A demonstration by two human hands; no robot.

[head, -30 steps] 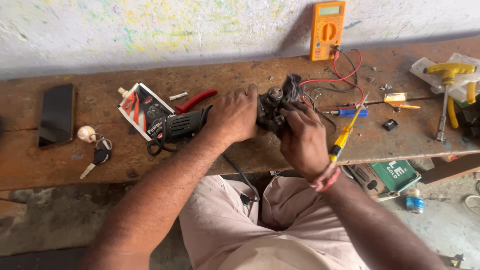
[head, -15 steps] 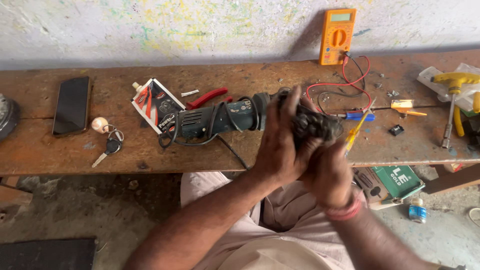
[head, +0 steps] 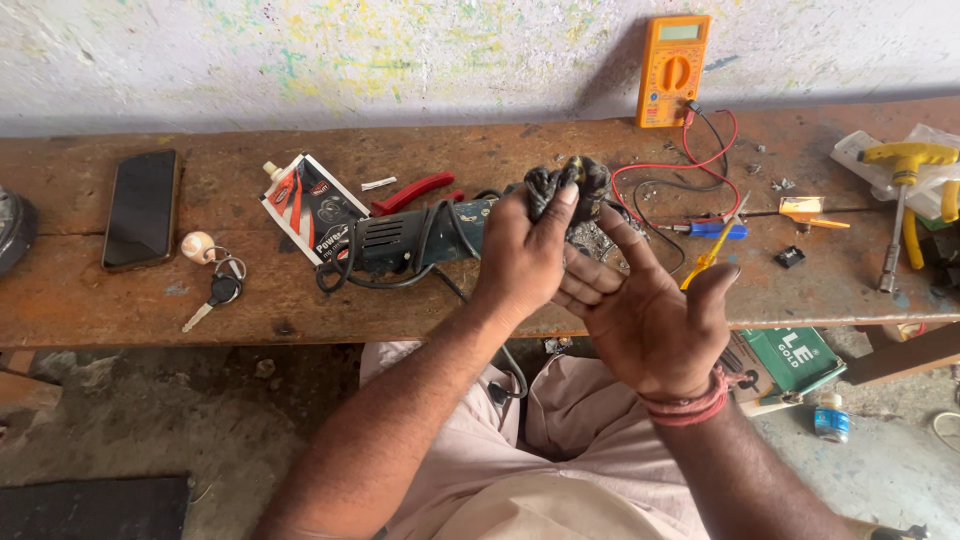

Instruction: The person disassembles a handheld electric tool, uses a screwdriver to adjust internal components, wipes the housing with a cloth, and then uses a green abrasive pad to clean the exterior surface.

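Observation:
A dark green angle grinder (head: 400, 240) lies on the worn wooden bench (head: 80, 300) with its black cord looped round it. My left hand (head: 525, 260) is closed round a black, greasy crumpled lump (head: 568, 183) at the grinder's head end; I cannot tell whether it is a rag or part of the tool. My right hand (head: 650, 320) hovers just right of it, palm up, fingers spread, holding nothing. Its fingertips touch my left hand.
A phone (head: 140, 208), keys (head: 215, 285), a printed packet (head: 315, 205) and red pliers (head: 415, 190) lie left of the grinder. An orange multimeter (head: 675, 70) leans on the wall. A yellow screwdriver (head: 710, 255) and a yellow T-handle wrench (head: 905, 160) lie to the right, and a green box (head: 800, 360) sits below the bench.
Both hands were clasped around the grinder's head. My right hand has now come off and opened palm up, while my left keeps its hold on the black lump.

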